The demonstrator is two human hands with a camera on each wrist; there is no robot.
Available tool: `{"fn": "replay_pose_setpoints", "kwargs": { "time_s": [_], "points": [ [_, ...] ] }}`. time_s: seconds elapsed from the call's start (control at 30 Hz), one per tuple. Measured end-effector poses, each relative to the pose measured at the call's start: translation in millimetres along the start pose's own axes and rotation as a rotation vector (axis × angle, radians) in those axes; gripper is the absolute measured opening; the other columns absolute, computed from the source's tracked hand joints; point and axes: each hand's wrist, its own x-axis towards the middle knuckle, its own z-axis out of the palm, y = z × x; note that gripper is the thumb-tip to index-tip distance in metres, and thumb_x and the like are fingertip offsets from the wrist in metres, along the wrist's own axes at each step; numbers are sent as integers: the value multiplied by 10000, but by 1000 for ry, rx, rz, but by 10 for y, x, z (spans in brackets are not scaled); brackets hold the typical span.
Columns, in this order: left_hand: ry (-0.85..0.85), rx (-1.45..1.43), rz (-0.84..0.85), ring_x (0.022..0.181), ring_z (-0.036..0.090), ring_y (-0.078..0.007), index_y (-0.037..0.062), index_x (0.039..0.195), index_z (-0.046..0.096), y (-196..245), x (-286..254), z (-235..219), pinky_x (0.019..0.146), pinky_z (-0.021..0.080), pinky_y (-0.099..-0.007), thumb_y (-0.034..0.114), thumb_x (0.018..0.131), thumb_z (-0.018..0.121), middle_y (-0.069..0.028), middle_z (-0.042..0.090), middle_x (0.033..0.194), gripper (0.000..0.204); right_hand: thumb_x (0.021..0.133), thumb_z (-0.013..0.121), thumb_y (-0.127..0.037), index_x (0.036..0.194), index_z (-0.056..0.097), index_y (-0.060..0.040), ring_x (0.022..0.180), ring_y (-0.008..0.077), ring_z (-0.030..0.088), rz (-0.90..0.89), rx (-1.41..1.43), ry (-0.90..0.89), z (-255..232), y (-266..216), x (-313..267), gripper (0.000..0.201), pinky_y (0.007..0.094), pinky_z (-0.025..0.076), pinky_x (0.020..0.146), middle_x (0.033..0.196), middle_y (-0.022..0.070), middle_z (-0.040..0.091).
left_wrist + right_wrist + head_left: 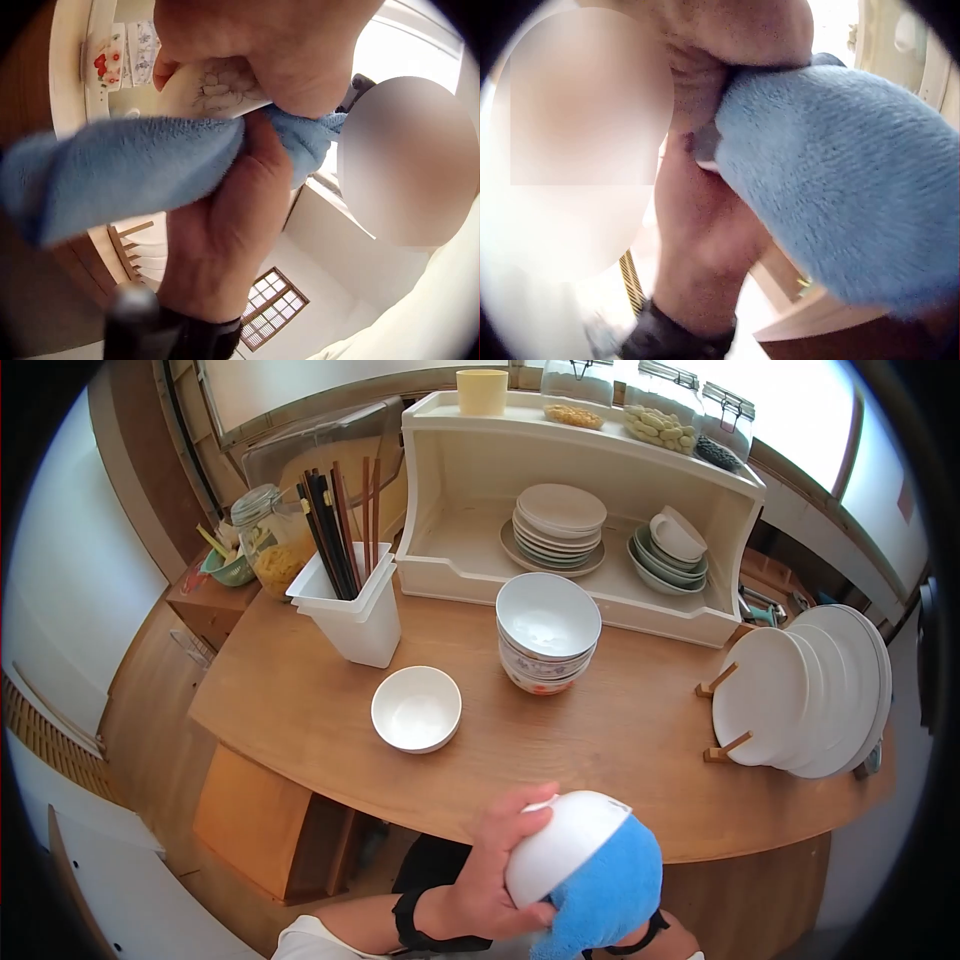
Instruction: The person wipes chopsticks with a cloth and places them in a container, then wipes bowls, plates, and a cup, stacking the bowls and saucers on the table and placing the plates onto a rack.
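Observation:
Close to the table's front edge, my left hand (pixel 490 865) grips a white bowl (pixel 550 845) by its side, fingers spread over the outside. A grey flower drawing shows on that bowl (pixel 217 86) in the left wrist view. A fluffy blue cloth (pixel 610 880) wraps the bowl's right side. My right hand (pixel 236 217) holds the cloth against the bowl, its thumb lying along the fabric; in the head view the cloth mostly hides this hand. A plain white bowl (pixel 417 710) sits on the table ahead, left of a stack of bowls (pixel 548 625).
A white container (pixel 355 615) of chopsticks stands at the left. Behind is a cream shelf (pixel 450 510) with stacked plates (pixel 560 510), small bowls and a cup. White plates (pixel 765 695) stand in a wooden rack at the right. Glass jars (pixel 660 410) line the shelf top.

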Motion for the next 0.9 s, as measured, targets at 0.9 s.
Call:
{"fn": "replay_pose_setpoints", "kwargs": {
  "time_s": [0.9],
  "points": [
    [550, 28, -518, 1001, 611, -188, -65, 1184, 551, -296, 615, -1477, 856, 473, -303, 242, 984, 467, -117, 630, 1108, 376, 756, 761, 0, 1157, 580, -36, 975, 161, 593, 235, 715, 647, 15, 789, -689, 441, 345, 499, 849, 1063, 59, 631]
  ]
}}
